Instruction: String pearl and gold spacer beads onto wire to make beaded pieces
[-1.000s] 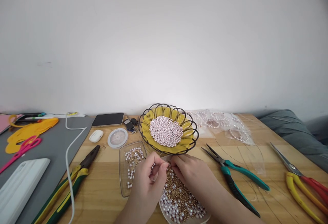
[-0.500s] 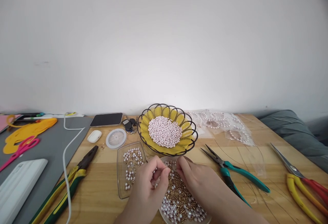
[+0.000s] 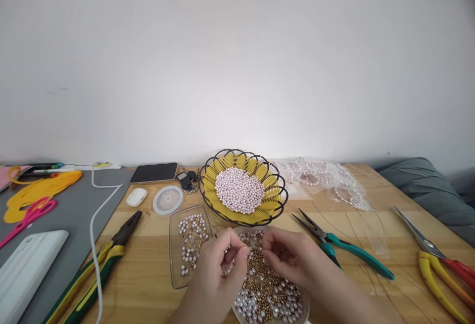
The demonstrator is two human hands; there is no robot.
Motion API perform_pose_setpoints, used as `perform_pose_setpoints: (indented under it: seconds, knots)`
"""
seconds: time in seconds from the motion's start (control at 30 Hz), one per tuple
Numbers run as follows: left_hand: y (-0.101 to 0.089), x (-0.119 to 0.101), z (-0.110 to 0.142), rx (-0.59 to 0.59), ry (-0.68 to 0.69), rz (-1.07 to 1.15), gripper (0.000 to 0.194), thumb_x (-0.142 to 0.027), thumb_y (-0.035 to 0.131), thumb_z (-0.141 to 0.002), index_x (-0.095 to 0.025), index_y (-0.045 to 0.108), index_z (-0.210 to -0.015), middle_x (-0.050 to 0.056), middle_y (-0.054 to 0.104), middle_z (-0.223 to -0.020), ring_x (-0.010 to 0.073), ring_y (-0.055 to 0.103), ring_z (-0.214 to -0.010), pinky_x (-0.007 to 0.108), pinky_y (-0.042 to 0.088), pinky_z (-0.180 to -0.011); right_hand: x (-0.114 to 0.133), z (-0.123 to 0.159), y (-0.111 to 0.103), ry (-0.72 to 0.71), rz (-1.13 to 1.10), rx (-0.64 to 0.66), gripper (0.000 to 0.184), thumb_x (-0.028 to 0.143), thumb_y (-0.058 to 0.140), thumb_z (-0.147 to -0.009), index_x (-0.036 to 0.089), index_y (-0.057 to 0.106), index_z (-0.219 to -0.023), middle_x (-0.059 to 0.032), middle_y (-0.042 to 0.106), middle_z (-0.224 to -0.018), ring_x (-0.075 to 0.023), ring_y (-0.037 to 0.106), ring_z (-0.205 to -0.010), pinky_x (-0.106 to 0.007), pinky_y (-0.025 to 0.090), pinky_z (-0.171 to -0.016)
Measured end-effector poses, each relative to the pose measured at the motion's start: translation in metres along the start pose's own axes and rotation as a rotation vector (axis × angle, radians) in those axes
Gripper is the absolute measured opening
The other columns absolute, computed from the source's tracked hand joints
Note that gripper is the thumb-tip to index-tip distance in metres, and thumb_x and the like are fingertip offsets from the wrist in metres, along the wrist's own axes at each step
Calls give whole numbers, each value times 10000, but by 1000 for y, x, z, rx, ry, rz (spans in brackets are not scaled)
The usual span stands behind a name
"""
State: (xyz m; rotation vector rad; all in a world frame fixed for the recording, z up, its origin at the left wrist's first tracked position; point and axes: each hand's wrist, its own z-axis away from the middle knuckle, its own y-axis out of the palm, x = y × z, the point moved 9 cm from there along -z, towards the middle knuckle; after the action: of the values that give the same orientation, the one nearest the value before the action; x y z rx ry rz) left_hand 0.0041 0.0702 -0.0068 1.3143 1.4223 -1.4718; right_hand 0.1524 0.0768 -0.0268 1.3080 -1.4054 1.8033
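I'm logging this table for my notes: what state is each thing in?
Left hand: finger and thumb pinched; contents unclear
Right hand: fingers curled, grip unclear
Bead dish: uncovered, holding mixed beads
Clear tray: uncovered, partly filled
Yellow basket: uncovered, holding pink beads
Teal pliers: jaws slightly open
Green-and-yellow pliers: jaws look shut
Red-and-yellow scissors: blades look closed
Pink scissors: tips out of view
Phone: screen dark
White case: lid shut

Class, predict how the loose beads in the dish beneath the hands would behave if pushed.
The beads would probably roll apart, being mostly small, rounded and loose. Their shine suggests they may feel slippery. A hard push might spill some, as many lie near the edge of the dish.
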Motion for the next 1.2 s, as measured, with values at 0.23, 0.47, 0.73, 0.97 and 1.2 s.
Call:
perform_pose_setpoints:
  seconds: [0.23,0.47,0.73,0.97,1.2]
  knots:
    - [16,-3,5,159,80,-71,218,-229,531,-921,-216,489,-708,-69,351,-561,119,337,-496,252,256,-517,0,5,24,226,-772,76,424,584,648,-919,200,509,-803,80,482,-618,-44,362,-416,-172,305,-426]
    - [22,-4,9,207,87,-39,186,-201,507,-898,-216,496,-713,-61,392,-579,115,340,-501,248,253,-512,-2,6,41,222,-1040,54,383,536,699,-914,191,540,-867,72,519,-655,-42,425,-432,-158,327,-435]
    - [25,2,10,228,10,-45,171,-222,488,-885,-208,500,-715,-46,446,-570,121,389,-512,246,269,-516,4,7,40,225,-954,20,430,572,706,-900,185,535,-823,62,527,-620,-49,457,-435,-180,341,-470]
    - [24,-4,7,252,-14,-112,175,-240,464,-863,-212,458,-690,-50,407,-570,121,379,-515,243,279,-515,3,5,41,229,-932,10,466,608,726,-867,185,532,-833,71,525,-584,-48,448,-424,-174,331,-454]
    - [24,-6,7,242,4,-106,178,-210,462,-868,-208,474,-691,-57,419,-560,112,380,-499,235,280,-503,3,6,40,226,-913,3,468,611,734,-858,189,532,-847,79,506,-580,-49,428,-432,-175,316,-454]
